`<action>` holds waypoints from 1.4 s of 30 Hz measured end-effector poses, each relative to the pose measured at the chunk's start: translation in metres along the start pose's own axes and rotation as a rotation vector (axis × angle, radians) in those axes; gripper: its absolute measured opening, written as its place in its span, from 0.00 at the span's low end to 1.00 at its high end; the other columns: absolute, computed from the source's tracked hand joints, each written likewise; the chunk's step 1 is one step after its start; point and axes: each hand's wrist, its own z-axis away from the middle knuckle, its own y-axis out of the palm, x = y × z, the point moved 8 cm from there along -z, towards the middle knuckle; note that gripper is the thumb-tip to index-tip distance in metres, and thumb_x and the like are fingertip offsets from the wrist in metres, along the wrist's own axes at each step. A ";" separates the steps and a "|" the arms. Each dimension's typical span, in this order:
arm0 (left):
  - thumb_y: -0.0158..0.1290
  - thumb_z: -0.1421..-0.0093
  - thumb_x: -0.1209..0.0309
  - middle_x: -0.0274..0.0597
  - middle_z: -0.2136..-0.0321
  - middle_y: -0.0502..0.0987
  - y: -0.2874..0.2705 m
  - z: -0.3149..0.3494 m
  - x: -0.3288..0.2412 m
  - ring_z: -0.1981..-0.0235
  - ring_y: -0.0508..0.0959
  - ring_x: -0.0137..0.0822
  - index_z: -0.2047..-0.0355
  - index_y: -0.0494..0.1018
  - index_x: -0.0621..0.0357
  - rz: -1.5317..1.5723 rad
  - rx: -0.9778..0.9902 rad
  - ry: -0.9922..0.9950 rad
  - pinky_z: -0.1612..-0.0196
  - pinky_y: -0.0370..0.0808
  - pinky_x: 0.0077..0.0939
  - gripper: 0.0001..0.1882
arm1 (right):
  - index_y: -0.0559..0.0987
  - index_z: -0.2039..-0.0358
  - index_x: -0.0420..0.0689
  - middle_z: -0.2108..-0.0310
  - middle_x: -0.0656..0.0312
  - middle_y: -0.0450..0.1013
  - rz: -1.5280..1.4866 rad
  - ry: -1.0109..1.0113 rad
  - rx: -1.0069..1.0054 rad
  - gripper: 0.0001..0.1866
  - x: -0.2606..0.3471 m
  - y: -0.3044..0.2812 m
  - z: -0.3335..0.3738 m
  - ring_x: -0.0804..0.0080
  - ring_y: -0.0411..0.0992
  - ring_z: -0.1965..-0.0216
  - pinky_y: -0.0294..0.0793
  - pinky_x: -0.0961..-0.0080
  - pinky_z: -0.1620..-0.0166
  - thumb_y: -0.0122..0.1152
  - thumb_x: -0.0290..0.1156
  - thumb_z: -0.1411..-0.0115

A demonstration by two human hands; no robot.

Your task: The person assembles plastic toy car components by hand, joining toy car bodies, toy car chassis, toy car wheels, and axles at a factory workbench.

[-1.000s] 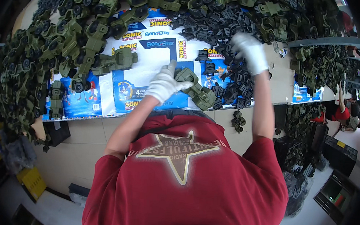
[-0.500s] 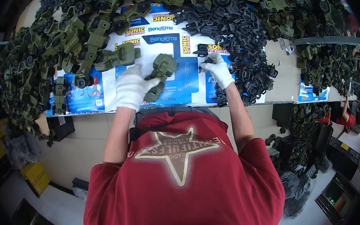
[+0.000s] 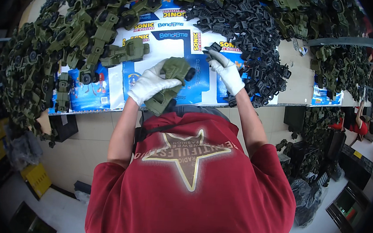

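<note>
My left hand [image 3: 148, 83], in a white glove, is closed around an olive-green toy truck [image 3: 176, 69]. The truck is tilted, with a black wheel showing on its right side and its near end over the table's front edge. To its right, my gloved right hand [image 3: 228, 73] pinches a small black plastic part [image 3: 214, 48] by the fingertips. That part is apart from the truck, and the fingers cover some of it. Left of the held truck, another green toy truck [image 3: 128, 52] lies on the printed sheet.
Green toy trucks [image 3: 33, 56] are heaped along the left and far sides. A pile of black plastic parts [image 3: 261, 56] lies right of my right hand. Printed blue-and-white sheets [image 3: 197, 95] cover the table. Farther right, beyond a grey bar [image 3: 345, 41], are more trucks and another person [image 3: 360, 123].
My left hand has closed on the toy truck, lifting and turning it. My right hand has shifted slightly up, with the black part in its fingertips.
</note>
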 end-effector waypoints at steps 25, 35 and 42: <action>0.69 0.51 0.70 0.44 0.49 0.74 0.029 0.006 -0.049 0.50 0.75 0.29 0.34 0.56 0.61 -0.060 -0.286 0.022 0.50 0.75 0.24 0.47 | 0.77 0.47 0.41 0.52 0.61 0.76 -0.200 -0.134 0.172 0.25 0.071 0.044 -0.018 0.76 0.71 0.49 0.65 0.75 0.41 0.46 0.49 0.30; 0.74 0.60 0.67 0.42 0.46 0.71 0.027 -0.010 -0.044 0.45 0.71 0.34 0.35 0.55 0.59 0.473 -0.038 0.493 0.42 0.70 0.31 0.54 | 0.67 0.40 0.40 0.44 0.49 0.68 0.411 -0.493 0.046 0.44 0.103 0.070 0.016 0.55 0.66 0.41 0.62 0.64 0.38 0.73 0.45 0.55; 0.72 0.58 0.51 0.44 0.51 0.74 0.022 0.002 -0.048 0.50 0.75 0.34 0.43 0.62 0.64 0.338 -0.139 0.562 0.46 0.72 0.29 0.49 | 0.69 0.45 0.38 0.52 0.50 0.72 0.406 -0.620 -0.052 0.46 0.104 0.076 0.022 0.53 0.71 0.49 0.68 0.62 0.45 0.74 0.52 0.60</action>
